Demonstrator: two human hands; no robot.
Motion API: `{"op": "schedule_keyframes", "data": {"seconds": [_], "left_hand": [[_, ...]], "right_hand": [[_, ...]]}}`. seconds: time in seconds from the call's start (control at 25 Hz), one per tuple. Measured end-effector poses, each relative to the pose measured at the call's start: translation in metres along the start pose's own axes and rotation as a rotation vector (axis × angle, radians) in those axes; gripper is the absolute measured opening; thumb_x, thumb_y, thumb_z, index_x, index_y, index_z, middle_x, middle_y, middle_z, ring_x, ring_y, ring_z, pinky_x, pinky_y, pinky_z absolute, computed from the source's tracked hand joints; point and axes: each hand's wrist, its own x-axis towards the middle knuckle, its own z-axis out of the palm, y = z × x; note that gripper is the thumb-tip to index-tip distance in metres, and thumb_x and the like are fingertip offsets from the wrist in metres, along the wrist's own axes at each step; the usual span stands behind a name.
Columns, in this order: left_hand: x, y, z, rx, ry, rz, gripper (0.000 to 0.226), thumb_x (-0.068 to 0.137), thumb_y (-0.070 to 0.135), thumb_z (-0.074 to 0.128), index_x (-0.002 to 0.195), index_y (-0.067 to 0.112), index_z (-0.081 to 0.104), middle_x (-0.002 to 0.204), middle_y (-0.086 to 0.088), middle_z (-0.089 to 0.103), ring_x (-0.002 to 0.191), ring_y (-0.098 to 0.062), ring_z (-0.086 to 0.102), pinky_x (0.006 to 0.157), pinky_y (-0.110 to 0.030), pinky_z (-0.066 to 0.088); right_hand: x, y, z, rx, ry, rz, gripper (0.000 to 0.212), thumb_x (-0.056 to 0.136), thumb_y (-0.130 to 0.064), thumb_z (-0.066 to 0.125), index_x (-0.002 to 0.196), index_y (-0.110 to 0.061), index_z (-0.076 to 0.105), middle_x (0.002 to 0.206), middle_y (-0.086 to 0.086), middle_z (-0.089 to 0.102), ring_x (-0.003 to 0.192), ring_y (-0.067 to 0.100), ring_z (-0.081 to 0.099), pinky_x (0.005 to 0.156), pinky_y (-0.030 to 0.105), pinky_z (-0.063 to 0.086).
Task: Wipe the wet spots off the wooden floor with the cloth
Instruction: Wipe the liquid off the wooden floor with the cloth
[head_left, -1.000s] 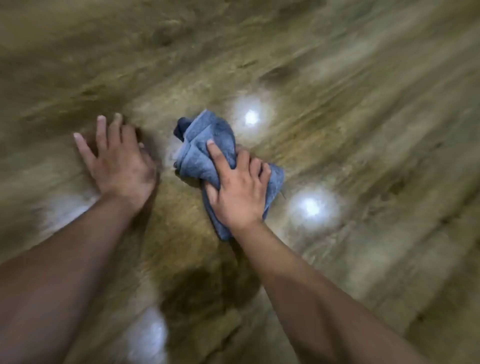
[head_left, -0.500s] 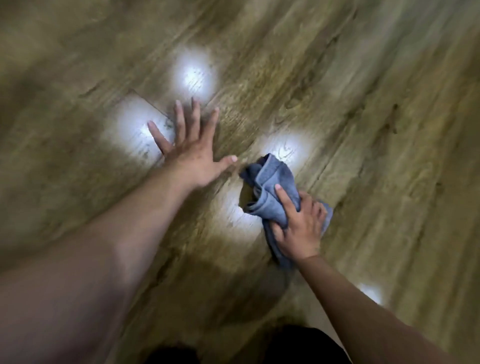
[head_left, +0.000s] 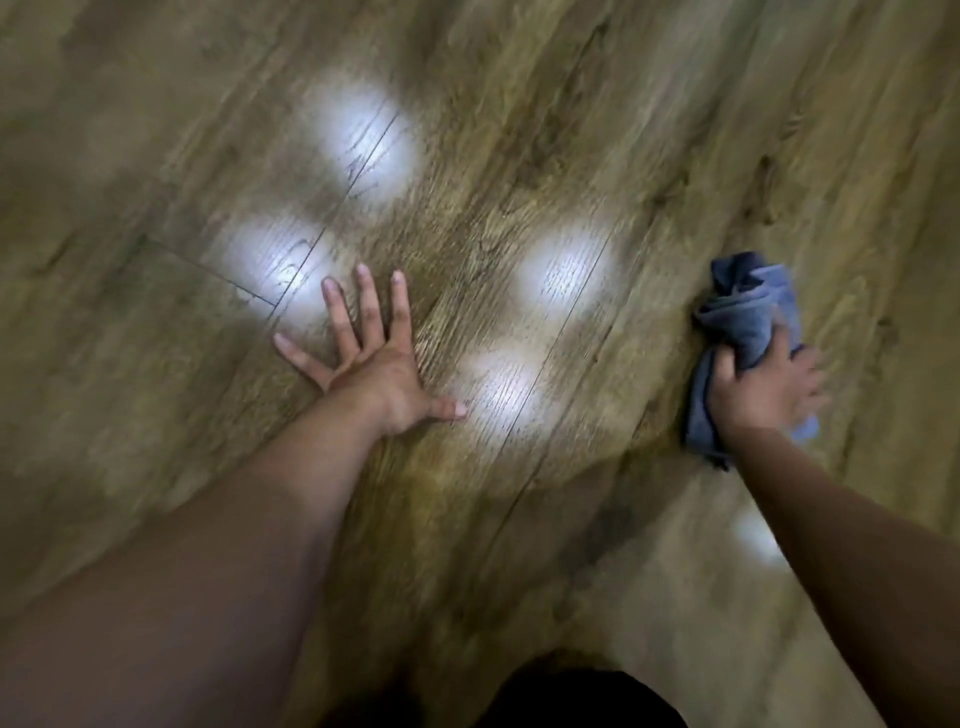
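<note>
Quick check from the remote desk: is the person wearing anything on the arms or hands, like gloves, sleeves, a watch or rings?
Nothing shows. The left hand and right hand are bare, with no gloves, and both forearms are uncovered as far as the frame's edge. No watch, band or ring is visible, though the right hand is motion-blurred, so a thin ring could be missed.

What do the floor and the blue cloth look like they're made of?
Floor: wood-look planks, possibly laminate or real wood; brown grain, straight plank seams and a semi-gloss finish that mirrors bright light patches. Blue cloth: soft woven fabric, likely terry or microfibre; matte and bunched in folds where the right hand grips it.
</note>
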Motion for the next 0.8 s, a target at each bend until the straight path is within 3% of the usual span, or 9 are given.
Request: {"op": "schedule_keyframes", "data": {"seconds": [0.08, 0.16, 0.28, 0.4, 0.48, 0.6, 0.68, 0.8], "left_hand": [[-0.002, 0.001, -0.002, -0.005, -0.013, -0.005, 0.162, 0.048, 0.086, 0.076, 0.135, 0.037, -0.052, 0.129, 0.005, -0.070, 0.118, -0.027, -0.066, 0.089, -0.082, -0.025], [-0.004, 0.000, -0.002, -0.007, -0.018, -0.009, 0.162, 0.046, 0.087, 0.075, 0.135, 0.039, -0.052, 0.130, 0.007, -0.070, 0.121, -0.027, -0.064, 0.089, -0.081, -0.026], [-0.004, 0.003, -0.004, -0.001, -0.032, -0.029, 0.151, 0.055, 0.090, 0.068, 0.133, 0.042, -0.052, 0.129, 0.010, -0.070, 0.124, -0.027, -0.062, 0.090, -0.080, -0.026], [-0.004, 0.008, -0.002, -0.014, -0.003, -0.090, 0.116, 0.079, 0.088, 0.044, 0.141, 0.043, -0.043, 0.133, 0.011, -0.067, 0.131, -0.026, -0.057, 0.097, -0.081, -0.022], [-0.008, 0.014, 0.005, 0.006, 0.114, -0.108, 0.097, 0.088, 0.082, 0.031, 0.151, 0.040, -0.031, 0.147, 0.007, -0.056, 0.140, -0.026, -0.048, 0.103, -0.080, -0.019], [-0.016, 0.046, 0.019, 0.067, 0.264, 0.117, 0.083, 0.096, 0.070, 0.028, 0.154, 0.041, -0.024, 0.152, 0.007, -0.051, 0.142, -0.025, -0.045, 0.095, -0.068, -0.031], [-0.022, 0.078, 0.031, 0.037, 0.213, 0.298, 0.079, 0.096, 0.071, 0.027, 0.153, 0.047, -0.022, 0.153, 0.009, -0.049, 0.140, -0.022, -0.048, 0.089, -0.061, -0.038], [-0.017, 0.096, 0.050, -0.088, -0.006, 0.232, 0.094, 0.088, 0.084, 0.031, 0.151, 0.047, -0.027, 0.151, 0.010, -0.052, 0.136, -0.021, -0.051, 0.101, -0.068, -0.030]], "right_hand": [[-0.008, -0.021, 0.005, 0.021, 0.004, 0.131, 0.072, 0.079, -0.056, 0.042, 0.148, -0.038, 0.032, 0.134, 0.027, 0.043, 0.121, 0.048, 0.041, 0.102, 0.059, 0.026], [-0.038, -0.042, 0.005, 0.072, 0.015, 0.117, 0.072, 0.080, -0.052, 0.048, 0.149, -0.041, 0.032, 0.132, 0.026, 0.043, 0.118, 0.046, 0.042, 0.101, 0.058, 0.026], [-0.106, -0.070, -0.001, 0.095, -0.023, -0.098, 0.077, 0.079, -0.049, 0.061, 0.150, -0.041, 0.033, 0.131, 0.021, 0.046, 0.109, 0.041, 0.045, 0.099, 0.056, 0.029], [-0.195, -0.089, -0.007, 0.099, -0.076, -0.322, 0.088, 0.073, -0.049, 0.068, 0.151, -0.042, 0.030, 0.134, 0.016, 0.044, 0.108, 0.036, 0.044, 0.102, 0.055, 0.031], [-0.236, -0.084, -0.012, 0.125, -0.131, -0.540, 0.089, 0.070, -0.052, 0.069, 0.150, -0.043, 0.032, 0.137, 0.012, 0.041, 0.111, 0.035, 0.044, 0.105, 0.054, 0.028], [-0.219, -0.048, -0.009, 0.125, -0.126, -0.812, 0.078, 0.076, -0.054, 0.060, 0.149, -0.043, 0.037, 0.137, 0.008, 0.040, 0.110, 0.034, 0.045, 0.104, 0.053, 0.029], [-0.197, -0.009, -0.009, 0.112, -0.116, -0.762, 0.075, 0.076, -0.054, 0.054, 0.148, -0.041, 0.040, 0.134, 0.009, 0.044, 0.106, 0.034, 0.047, 0.098, 0.051, 0.033], [-0.156, 0.074, -0.009, 0.071, -0.120, -0.409, 0.074, 0.078, -0.053, 0.049, 0.150, -0.037, 0.040, 0.128, 0.017, 0.049, 0.103, 0.038, 0.049, 0.090, 0.050, 0.037]]}}
